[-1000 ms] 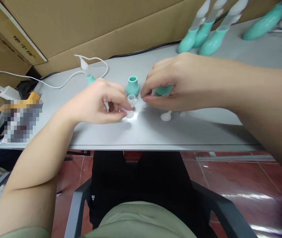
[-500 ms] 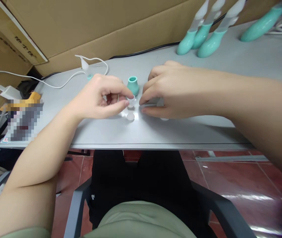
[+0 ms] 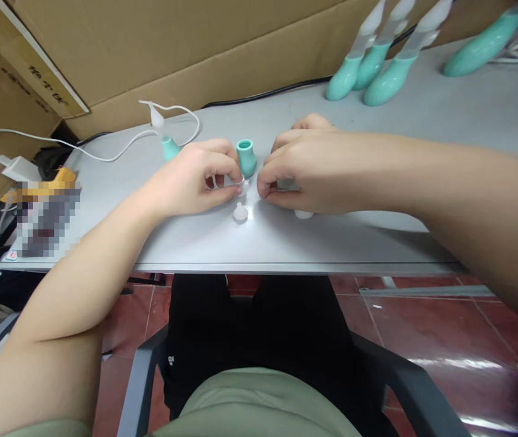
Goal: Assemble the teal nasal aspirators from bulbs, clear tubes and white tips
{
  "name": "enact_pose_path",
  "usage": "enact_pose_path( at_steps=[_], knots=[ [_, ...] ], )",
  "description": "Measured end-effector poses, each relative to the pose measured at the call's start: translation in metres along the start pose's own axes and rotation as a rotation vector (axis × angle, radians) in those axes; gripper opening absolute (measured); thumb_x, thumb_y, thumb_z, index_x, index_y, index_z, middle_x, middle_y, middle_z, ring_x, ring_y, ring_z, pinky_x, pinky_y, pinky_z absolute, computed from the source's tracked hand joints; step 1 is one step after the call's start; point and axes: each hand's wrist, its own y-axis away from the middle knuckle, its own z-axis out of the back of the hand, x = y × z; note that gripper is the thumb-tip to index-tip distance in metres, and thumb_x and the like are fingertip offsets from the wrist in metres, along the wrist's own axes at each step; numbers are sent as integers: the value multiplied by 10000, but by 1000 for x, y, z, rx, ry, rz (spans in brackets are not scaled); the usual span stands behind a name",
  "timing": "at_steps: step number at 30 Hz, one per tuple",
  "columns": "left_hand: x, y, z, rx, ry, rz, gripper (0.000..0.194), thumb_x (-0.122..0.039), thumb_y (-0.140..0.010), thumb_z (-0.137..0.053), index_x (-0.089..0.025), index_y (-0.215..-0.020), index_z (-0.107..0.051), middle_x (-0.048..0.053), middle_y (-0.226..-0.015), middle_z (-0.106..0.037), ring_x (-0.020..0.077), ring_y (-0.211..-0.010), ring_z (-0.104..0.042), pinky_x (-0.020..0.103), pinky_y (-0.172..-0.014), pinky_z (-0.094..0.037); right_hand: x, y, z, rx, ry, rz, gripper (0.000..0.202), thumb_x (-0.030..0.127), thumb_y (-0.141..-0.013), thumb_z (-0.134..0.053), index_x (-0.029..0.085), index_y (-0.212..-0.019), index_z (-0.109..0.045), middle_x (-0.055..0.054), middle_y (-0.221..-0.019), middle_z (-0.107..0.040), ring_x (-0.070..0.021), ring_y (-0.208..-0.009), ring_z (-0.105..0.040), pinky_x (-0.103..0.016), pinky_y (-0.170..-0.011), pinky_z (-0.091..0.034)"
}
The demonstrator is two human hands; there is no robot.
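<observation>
My left hand [image 3: 208, 177] is closed in a pinch on a small clear plastic piece [image 3: 242, 188] just above the table. Right behind its fingertips an open-necked teal rubber bulb [image 3: 246, 160] stands upright. In front lies a small white disc with a tab [image 3: 240, 213], touched by neither hand. A short gap separates my right hand [image 3: 293, 173] from the bulb; its thumb and index finger are pressed together low over the table. Whatever they may hold is hidden. Part of a white piece [image 3: 303, 214] shows beneath that hand.
Several teal bulbs with clear necks and white tips [image 3: 387, 79] stand at the back right. Another such bulb [image 3: 170, 147] is behind my left hand, near a white cable [image 3: 113, 159]. A yellow object [image 3: 62, 180] lies far left. Cardboard [image 3: 172, 54] walls the back.
My left hand has shifted slightly right, uncovering more of the teal bulb behind it and the disc's tab. The right thumb and index finger have come together.
</observation>
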Motion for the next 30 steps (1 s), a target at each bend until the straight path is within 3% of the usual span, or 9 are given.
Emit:
enact_pose_path(
  at_steps=[3,5,8,11,15,22,26,28,30],
  knots=[
    [5,0,0,-9,-37,37,110,-369,-1047,-880,-275,-1015,-925,87,-1070,-902,218,-858,-809,349,-736,-691,-1,2,2,44,57,-37,283,114,-1012,-751,287,-801,-826,-59,-785,-800,-344,-986,-724,-712,-1293,-535],
    [8,1,1,-27,-56,55,173,-445,-1058,-909,-280,-1007,-918,99,-1052,-901,249,-900,-840,385,-774,-738,1,4,7,-10,8,-101,240,177,-1036,-756,301,-854,-850,-81,-826,-824,-382,-1072,-754,-715,-1316,-541],
    [8,1,2,-44,-35,67,255,-513,-1098,-916,-275,-1005,-906,113,-1052,-907,267,-947,-876,403,-806,-788,4,7,15,-157,-178,-99,197,342,-1058,-721,297,-962,-887,-92,-920,-865,-387,-1052,-788,-698,-1228,-616],
    [2,0,2,-81,18,85,302,-542,-1156,-886,-260,-1047,-909,133,-1133,-933,257,-982,-899,383,-814,-808,3,8,17,-355,-421,-35,238,505,-1026,-741,332,-955,-889,-65,-1024,-892,-331,-1038,-834,-591,-1139,-699],
    [-6,-2,-1,-175,63,76,359,-594,-1190,-865,-261,-1064,-905,128,-1201,-939,241,-1020,-909,374,-827,-817,-1,5,11,-453,-596,-57,174,570,-959,-879,420,-874,-894,-22,-932,-869,-296,-1037,-866,-488,-1162,-751],
    [-7,-3,-2,-238,-6,76,366,-615,-1171,-915,-267,-1059,-907,119,-1190,-929,258,-1061,-907,397,-810,-822,0,7,9,-472,-652,-75,103,506,-966,-944,427,-901,-954,2,-900,-887,-275,-1042,-902,-439,-1161,-794],
    [-4,-5,-3,-263,-12,-72,404,-624,-1245,-822,-262,-1088,-907,97,-1180,-930,191,-993,-864,333,-767,-772,-4,9,8,-492,-651,-39,93,460,-1013,-973,403,-941,-984,12,-900,-888,-230,-1002,-899,-359,-1100,-797],
    [-4,-6,-4,-273,5,-127,494,-694,-1270,-761,-259,-1090,-909,96,-1161,-930,172,-959,-839,321,-745,-753,-9,8,7,-505,-643,-16,76,380,-1028,-1007,388,-956,-987,37,-887,-883,-199,-987,-902,-308,-1042,-807],
    [-4,-7,-5,-262,-4,-92,574,-771,-1259,-735,-256,-1071,-908,113,-1165,-933,185,-958,-831,342,-745,-760,-14,6,6,-511,-634,17,138,252,-1009,-1056,357,-960,-982,66,-876,-881,-166,-977,-910,-252,-976,-811]
  ],
)
